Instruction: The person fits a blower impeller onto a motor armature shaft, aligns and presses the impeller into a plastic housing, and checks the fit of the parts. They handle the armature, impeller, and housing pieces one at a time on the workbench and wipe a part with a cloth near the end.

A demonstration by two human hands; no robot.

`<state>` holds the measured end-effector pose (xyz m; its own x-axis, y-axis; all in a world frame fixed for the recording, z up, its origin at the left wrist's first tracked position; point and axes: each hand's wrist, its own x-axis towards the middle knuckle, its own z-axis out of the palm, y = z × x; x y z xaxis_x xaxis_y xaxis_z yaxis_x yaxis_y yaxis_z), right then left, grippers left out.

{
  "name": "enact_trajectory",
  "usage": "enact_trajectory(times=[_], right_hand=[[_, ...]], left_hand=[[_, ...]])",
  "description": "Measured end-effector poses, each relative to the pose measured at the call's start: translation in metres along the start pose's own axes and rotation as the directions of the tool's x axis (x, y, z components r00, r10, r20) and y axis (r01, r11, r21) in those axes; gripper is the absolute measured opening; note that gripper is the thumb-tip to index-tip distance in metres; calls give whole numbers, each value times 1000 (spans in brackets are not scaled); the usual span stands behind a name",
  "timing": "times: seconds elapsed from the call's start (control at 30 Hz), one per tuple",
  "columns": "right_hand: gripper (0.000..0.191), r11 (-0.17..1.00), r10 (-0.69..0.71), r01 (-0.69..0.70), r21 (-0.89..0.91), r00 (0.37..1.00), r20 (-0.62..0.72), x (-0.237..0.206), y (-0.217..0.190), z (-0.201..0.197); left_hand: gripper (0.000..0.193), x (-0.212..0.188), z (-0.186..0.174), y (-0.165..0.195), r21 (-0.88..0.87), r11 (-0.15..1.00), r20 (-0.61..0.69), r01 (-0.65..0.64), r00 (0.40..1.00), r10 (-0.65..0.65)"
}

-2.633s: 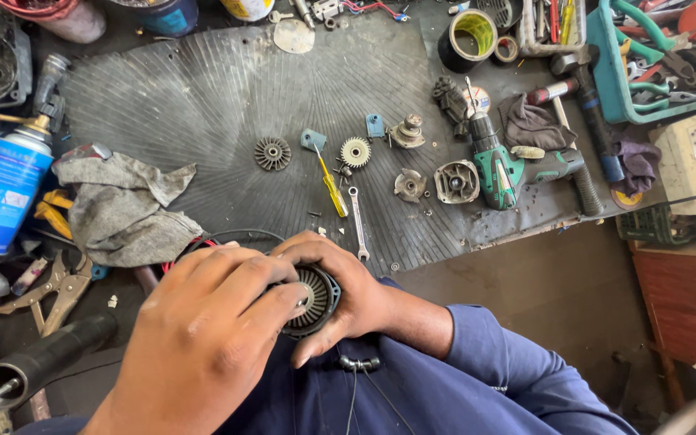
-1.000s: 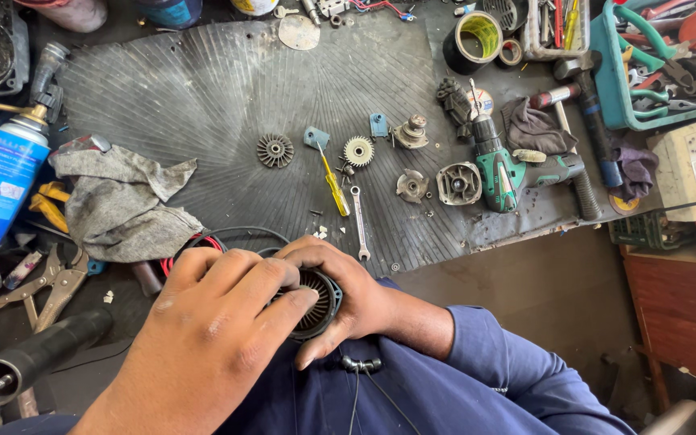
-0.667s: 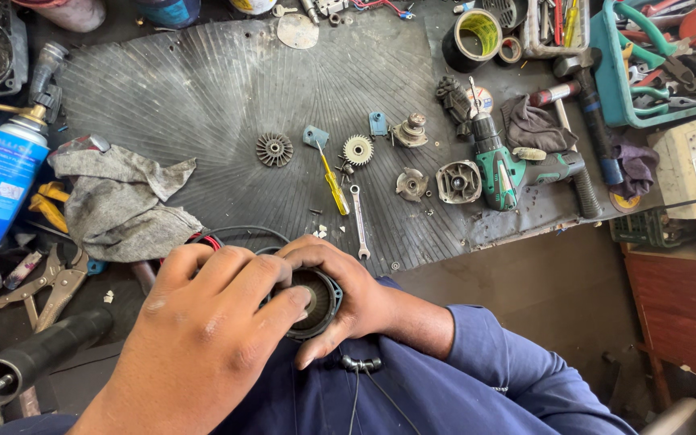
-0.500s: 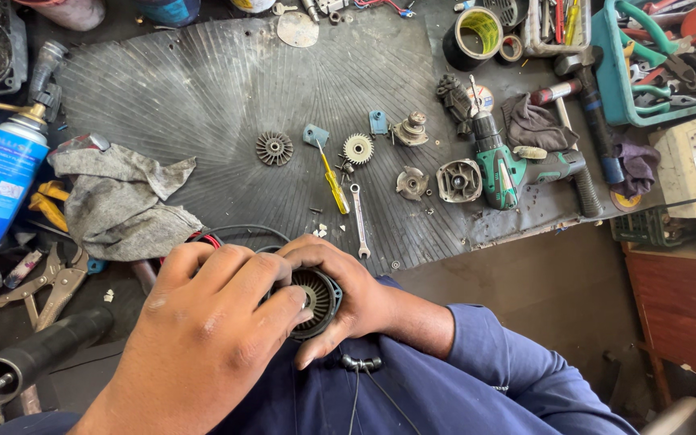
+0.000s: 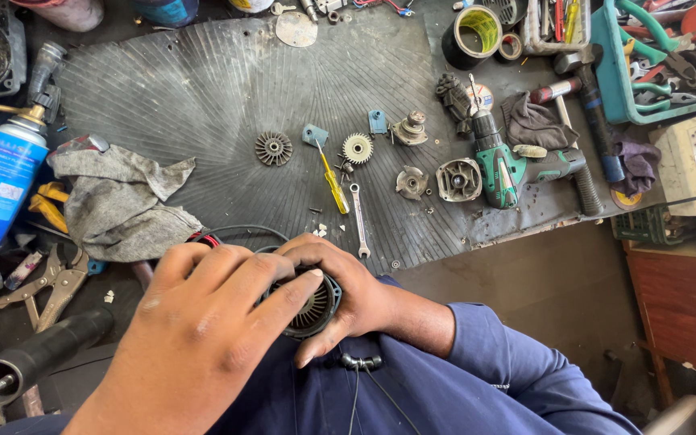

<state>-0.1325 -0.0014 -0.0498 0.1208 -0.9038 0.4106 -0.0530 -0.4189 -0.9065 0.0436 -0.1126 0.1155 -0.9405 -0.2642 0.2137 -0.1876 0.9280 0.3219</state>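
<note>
Both of my hands close around a round black motor housing with a finned fan visible inside, held against my lap at the bench's near edge. My left hand covers its left side and top, the index finger laid across the opening. My right hand grips it from the right. A black cable with red wires loops out behind the housing. On the ribbed black mat lie a fan wheel, a toothed gear, a yellow-handled screwdriver and a small spanner.
A grey rag and a blue spray can lie at the left, pliers below them. A green power tool body, a metal gear case, a hammer, a tape roll and a teal tool tray sit at the right.
My hands have stayed on the housing, with small shifts of the left fingers over its opening. The view has drifted slightly; nothing on the mat has moved.
</note>
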Motion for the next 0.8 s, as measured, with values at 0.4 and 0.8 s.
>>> enact_trajectory(times=[0.4,0.8], right_hand=[[96,1000,19,-19,-1,1000,-2,4,-4,-1],[98,1000,18,-18,10,1000,-2,2,0,0]], left_hand=[[33,0,-3,-5,-21,999,20,-40,999,41],[13,12,-1,-5,89,987,58,-137,989,133]])
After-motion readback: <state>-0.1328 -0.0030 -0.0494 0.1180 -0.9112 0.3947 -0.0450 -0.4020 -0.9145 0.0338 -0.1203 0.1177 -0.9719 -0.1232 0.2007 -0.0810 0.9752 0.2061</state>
